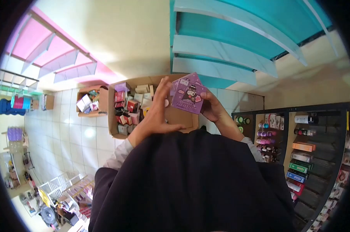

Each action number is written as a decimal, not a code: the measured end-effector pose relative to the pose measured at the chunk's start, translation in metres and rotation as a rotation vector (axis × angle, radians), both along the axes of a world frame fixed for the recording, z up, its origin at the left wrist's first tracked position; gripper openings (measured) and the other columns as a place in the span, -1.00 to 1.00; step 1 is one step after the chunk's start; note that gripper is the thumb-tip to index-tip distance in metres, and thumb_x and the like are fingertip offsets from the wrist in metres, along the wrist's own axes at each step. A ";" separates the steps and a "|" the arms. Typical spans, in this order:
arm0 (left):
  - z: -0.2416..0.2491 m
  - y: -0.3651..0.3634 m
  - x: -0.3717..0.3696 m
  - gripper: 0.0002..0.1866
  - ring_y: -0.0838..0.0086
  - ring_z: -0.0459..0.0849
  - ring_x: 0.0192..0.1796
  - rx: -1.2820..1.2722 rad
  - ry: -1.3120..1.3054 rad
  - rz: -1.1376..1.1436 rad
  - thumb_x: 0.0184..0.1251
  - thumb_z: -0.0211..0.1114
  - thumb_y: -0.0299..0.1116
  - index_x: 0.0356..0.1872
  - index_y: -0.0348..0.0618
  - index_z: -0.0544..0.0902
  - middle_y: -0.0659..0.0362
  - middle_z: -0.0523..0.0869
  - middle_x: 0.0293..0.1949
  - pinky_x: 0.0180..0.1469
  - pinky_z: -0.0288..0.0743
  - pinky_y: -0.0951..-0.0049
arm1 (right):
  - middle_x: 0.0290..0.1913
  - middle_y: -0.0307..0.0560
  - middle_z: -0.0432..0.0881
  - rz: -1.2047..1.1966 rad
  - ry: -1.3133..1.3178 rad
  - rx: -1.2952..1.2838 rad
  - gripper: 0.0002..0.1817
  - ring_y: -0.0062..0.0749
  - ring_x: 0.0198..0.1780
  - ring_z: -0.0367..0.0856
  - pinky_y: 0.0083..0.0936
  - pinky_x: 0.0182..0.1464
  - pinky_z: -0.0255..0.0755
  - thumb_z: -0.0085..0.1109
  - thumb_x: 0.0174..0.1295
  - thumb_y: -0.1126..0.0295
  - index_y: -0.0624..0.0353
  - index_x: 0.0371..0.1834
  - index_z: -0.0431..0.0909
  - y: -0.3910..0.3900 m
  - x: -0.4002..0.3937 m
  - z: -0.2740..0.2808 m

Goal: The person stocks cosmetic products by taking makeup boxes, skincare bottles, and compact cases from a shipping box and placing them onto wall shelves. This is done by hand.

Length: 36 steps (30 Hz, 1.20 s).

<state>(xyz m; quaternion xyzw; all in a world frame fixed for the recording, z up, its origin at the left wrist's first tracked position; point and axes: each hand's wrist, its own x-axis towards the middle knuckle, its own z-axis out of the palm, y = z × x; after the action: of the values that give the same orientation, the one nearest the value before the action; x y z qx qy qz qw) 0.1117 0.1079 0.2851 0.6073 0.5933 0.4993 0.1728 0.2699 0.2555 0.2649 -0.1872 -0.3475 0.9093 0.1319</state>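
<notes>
My right hand grips a purple box printed with a cartoon character, its thumb on the front face. Another purple box of the same colour shows behind it, fanned out at the top. To the left, my left hand is open, thumb stretched to the side and fingers raised, with the fingertips close to the boxes' left edge. Below both hands stands a large cardboard box, filled on its left side with small red, white and cream packages.
A smaller cardboard box with packets sits on the tiled floor to the left. Turquoise shelves rise ahead on the right. A dark rack of bottles and boxed goods stands close at my right. Pink shelving is at the far left.
</notes>
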 end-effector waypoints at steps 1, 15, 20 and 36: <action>0.001 0.002 0.008 -0.04 0.07 0.05 0.40 0.024 -0.274 0.056 -0.20 0.53 -0.26 0.29 -0.18 0.17 -0.07 0.16 0.31 0.34 0.04 0.13 | 0.12 -0.08 0.41 -0.030 -0.015 0.061 -0.18 -0.30 0.08 0.47 -0.25 0.07 0.44 0.26 -0.03 0.14 0.11 0.30 0.10 0.003 0.004 0.003; 0.005 0.065 0.062 -0.69 0.43 0.63 -0.13 0.020 -1.359 0.080 0.18 0.21 -0.57 -0.03 -0.22 0.45 0.11 0.63 -0.16 -0.07 0.54 0.36 | 0.07 -0.18 0.42 -0.395 0.119 0.164 -0.42 -0.37 0.03 0.50 -0.30 -0.01 0.47 0.16 0.15 0.40 0.00 0.22 0.13 0.064 0.075 0.051; -0.003 0.070 0.069 -0.52 0.43 0.63 -0.14 -0.086 -1.295 0.119 0.08 0.20 -0.66 0.08 -0.20 0.38 0.12 0.60 -0.13 -0.05 0.53 0.37 | 0.03 -0.10 0.45 -0.545 0.071 0.435 -0.36 -0.44 -0.01 0.51 -0.44 0.01 0.44 0.22 0.05 0.54 0.05 0.21 0.14 0.099 0.119 0.071; 0.188 0.156 0.098 -0.58 0.45 0.55 -0.08 0.599 -0.395 0.282 0.06 0.24 -0.66 -0.03 -0.25 0.35 0.03 0.53 -0.10 -0.13 0.55 0.49 | 0.05 -0.13 0.39 -1.108 0.264 1.308 -0.48 -0.44 0.09 0.39 -0.53 0.16 0.26 0.26 0.03 0.58 0.28 0.13 0.39 0.217 0.224 0.236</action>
<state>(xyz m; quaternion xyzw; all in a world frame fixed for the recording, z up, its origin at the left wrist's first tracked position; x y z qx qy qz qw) 0.2099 0.2638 0.4732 0.4354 0.4542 0.7768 0.0285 0.4935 0.4725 0.5013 -0.1090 -0.6412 0.3459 0.6763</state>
